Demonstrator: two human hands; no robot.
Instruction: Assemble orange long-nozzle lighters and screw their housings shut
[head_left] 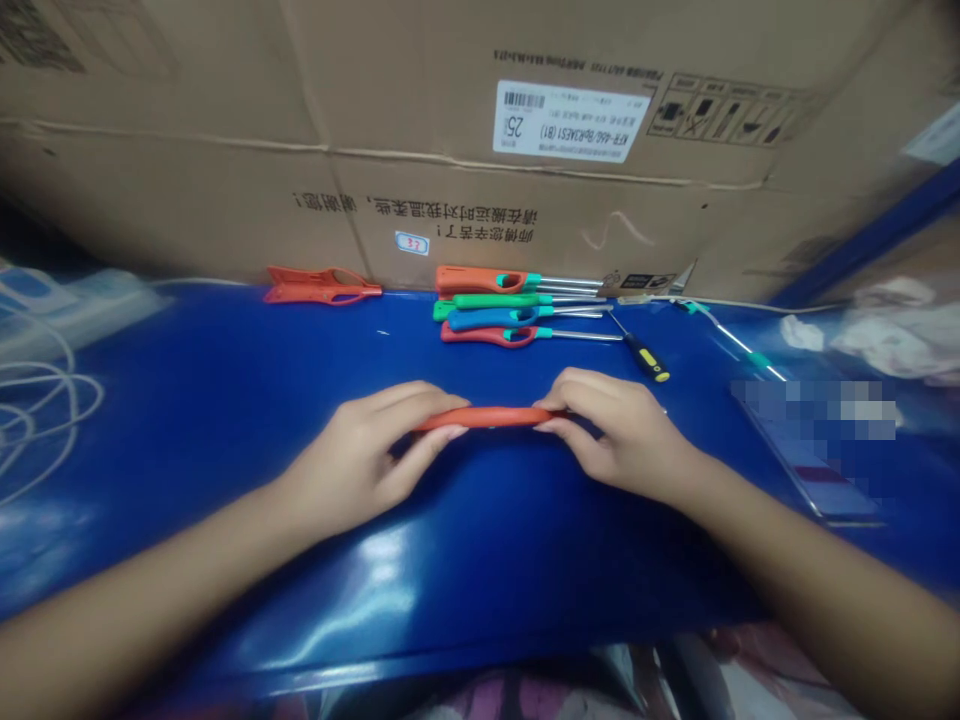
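1. Head view, and straight to the orange piece (499, 417): it sits just toward six o'clock of the centre, lifted in both hands above the blue tabletop (495, 560).
2. What a clean look to it! Smooth, plain orange, long and slim, with a gently bowed far edge, lying nearly level from nine o'clock to three. It's turned edge-on, so whether this is one shell or two together, I cannot tell. A tiny pale spot shows under the lower edge, too small to name.
3. The left hand (397, 430) has the nine o'clock end, thumb and fingers clamped on the orange.
4. Over at three o'clock, the right hand (611, 425) matches it, pinching the other end between thumb and fingertips, that end partly hidden.
5. Up at twelve, a row of lighters (487, 317) in orange, green, blue and red, metal stems pointing to three o'clock, before a cardboard box (420, 120).
6. At ten, a pair of orange shells (322, 290); at two, a black-and-yellow screwdriver (646, 357), its tip near the lighters.
7. Out at nine, loops of white cable (73, 395), well apart from the hands.
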